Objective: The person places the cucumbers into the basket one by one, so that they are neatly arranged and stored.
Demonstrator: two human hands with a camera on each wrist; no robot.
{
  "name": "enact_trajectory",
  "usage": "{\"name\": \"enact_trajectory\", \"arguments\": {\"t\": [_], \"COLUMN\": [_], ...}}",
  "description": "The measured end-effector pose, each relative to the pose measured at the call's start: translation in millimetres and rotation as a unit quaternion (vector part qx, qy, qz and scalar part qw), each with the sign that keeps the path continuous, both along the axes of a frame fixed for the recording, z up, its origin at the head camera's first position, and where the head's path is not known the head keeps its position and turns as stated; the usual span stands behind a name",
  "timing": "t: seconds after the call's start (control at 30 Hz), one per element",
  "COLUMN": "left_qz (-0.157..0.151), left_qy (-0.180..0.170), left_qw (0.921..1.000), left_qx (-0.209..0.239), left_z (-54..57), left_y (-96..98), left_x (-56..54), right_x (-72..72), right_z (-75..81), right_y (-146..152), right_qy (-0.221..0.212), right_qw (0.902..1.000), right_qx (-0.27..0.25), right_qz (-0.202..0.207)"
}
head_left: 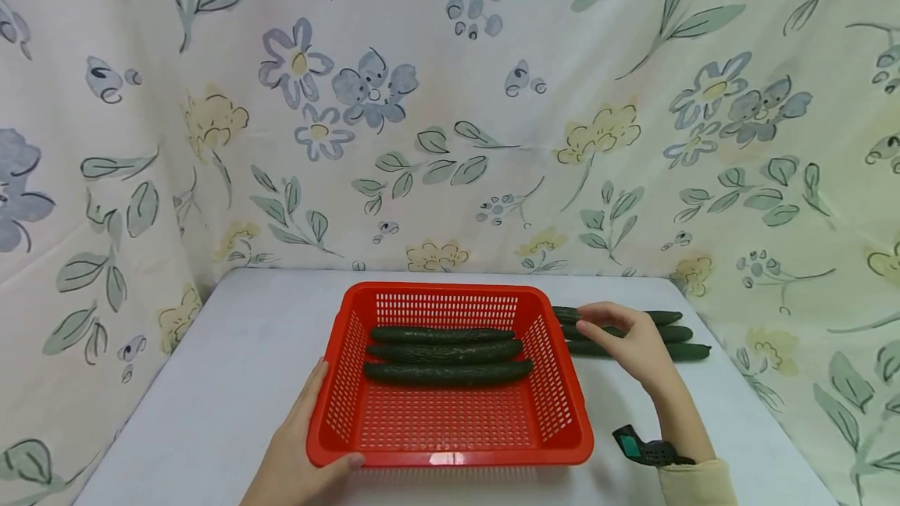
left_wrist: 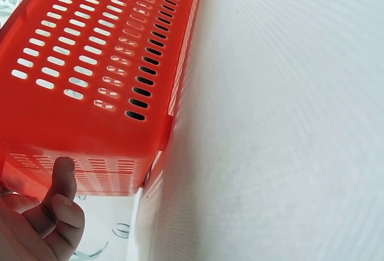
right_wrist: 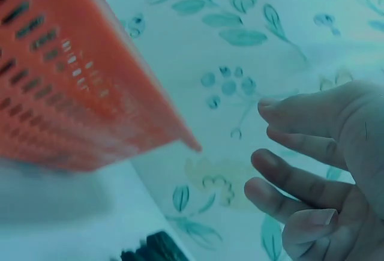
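Observation:
A red plastic basket (head_left: 450,455) with slotted walls stands on the table, holding three dark green cucumbers (head_left: 446,373) side by side. My left hand (head_left: 298,436) grips its near left corner, thumb at the front rim and fingers along the left side. In the left wrist view, bent fingers (left_wrist: 63,195) show against the basket wall. Three more cucumbers (head_left: 689,351) lie on the table to the right of the basket. Over them is my right hand (head_left: 626,338), fingers loosely bent and nothing held; it partly hides them. The right wrist view shows its fingers (right_wrist: 288,177) spread apart beside the basket.
The white table (head_left: 260,334) carries the basket and cucumbers. A floral cloth (head_left: 436,115) hangs behind the table and along both sides. On the right wrist is a black strap (head_left: 654,451), next to a pale sleeve (head_left: 696,484).

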State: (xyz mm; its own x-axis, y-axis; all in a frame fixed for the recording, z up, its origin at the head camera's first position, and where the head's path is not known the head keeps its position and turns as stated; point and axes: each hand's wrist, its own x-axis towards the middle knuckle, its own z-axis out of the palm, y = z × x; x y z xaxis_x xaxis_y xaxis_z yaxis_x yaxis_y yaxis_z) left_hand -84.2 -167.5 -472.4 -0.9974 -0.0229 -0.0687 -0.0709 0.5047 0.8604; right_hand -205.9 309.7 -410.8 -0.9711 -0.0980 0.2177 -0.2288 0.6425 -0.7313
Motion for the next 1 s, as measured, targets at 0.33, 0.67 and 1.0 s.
{"name": "enact_trajectory", "arguments": {"t": [0.33, 0.67, 1.0], "left_qz": [0.000, 0.001, 0.004], "left_qy": [-0.001, -0.008, -0.024], "left_qw": [1.0000, 0.9999, 0.9997], "left_qx": [0.001, 0.007, 0.011], "left_z": [-1.4, 0.3, 5.1], "left_y": [-0.7, 0.3, 1.7], "left_x": [1.3, 2.0, 1.6], "right_x": [-4.0, -3.6, -3.0], "right_z": [-11.9, -18.5, -26.9], "right_y": [26.2, 51.4, 72.9], "right_qy": [-0.007, -0.016, -0.023], "right_qw": [0.9985, 0.9961, 0.9948], "right_qx": [-0.016, -0.006, -0.032], "right_qz": [-0.051, -0.086, -0.094]}}
